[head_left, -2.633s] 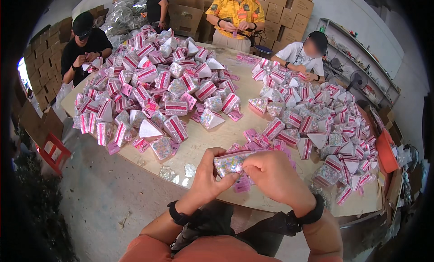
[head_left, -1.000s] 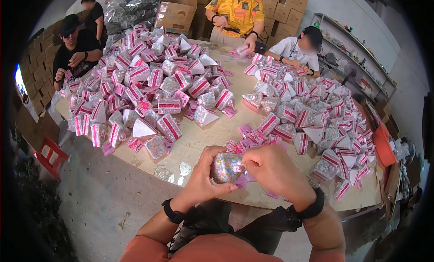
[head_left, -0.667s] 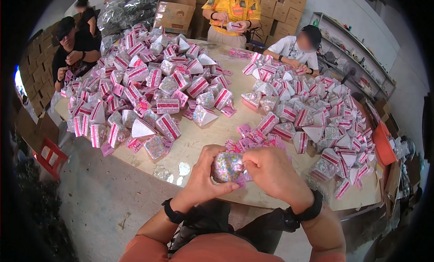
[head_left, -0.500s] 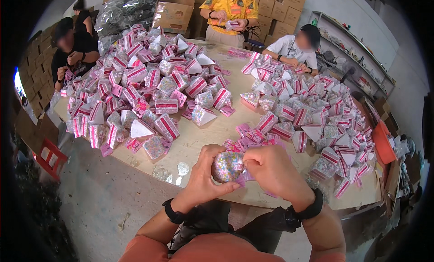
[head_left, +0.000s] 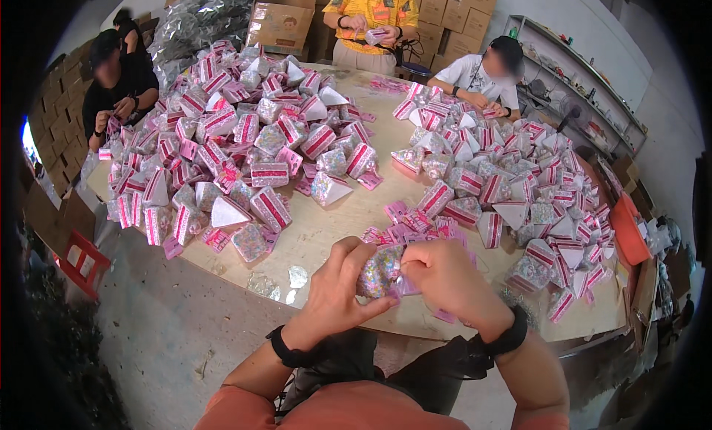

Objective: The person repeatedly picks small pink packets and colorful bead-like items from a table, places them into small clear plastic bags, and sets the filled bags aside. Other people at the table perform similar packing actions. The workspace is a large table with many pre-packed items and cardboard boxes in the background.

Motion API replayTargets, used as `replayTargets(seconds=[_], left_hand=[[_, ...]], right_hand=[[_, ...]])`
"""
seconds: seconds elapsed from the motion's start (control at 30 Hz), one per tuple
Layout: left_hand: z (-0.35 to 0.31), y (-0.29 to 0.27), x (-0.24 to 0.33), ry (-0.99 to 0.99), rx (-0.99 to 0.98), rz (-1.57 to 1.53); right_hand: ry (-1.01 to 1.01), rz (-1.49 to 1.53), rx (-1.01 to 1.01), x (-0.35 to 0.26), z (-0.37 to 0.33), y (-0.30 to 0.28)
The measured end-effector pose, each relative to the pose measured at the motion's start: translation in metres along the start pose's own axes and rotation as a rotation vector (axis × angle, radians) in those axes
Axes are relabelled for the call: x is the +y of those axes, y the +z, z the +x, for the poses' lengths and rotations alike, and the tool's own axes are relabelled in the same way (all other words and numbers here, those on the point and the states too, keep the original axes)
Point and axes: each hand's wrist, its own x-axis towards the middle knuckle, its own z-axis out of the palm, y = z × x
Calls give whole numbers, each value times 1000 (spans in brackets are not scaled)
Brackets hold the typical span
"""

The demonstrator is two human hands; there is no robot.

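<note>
In my left hand [head_left: 334, 289] is a cake-slice-shaped toy [head_left: 374, 276] covered with pastel beads, its thumb below and fingers around the far side. My right hand [head_left: 452, 278] is closed in a pinch against the toy's right edge; what its fingertips hold is hidden. A pink card tag [head_left: 404, 286] shows between the two hands, under the right fingers. Just beyond them lies a loose pile of pink tags [head_left: 419, 224] on the wooden table [head_left: 334, 226].
A large heap of pink-and-white cake-slice toys [head_left: 271, 174] covers the table's left; another heap [head_left: 512, 185] fills the right. Scraps of clear film [head_left: 265, 285] lie by the near edge. Three co-workers sit or stand around the table. A red stool [head_left: 81, 263] stands at left.
The beaded toy has turned and shifted slightly right in my left hand, showing a different side. My right hand stays pinched at its edge.
</note>
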Motion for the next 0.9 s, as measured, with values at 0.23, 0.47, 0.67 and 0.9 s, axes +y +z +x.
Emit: replayTargets(seconds=[0.23, 0.47, 0.67, 0.9], left_hand=[[2, -2, 5, 54, -81, 164], [-1, 4, -2, -51, -78, -76], [-3, 5, 0, -61, -82, -131], [-5, 6, 7, 65, -121, 126]], right_hand=[[330, 287, -236, 11, 5, -8], [-306, -442, -3, 18, -16, 13], [-325, -423, -40, 15, -22, 8], [347, 330, -282, 23, -8, -4]])
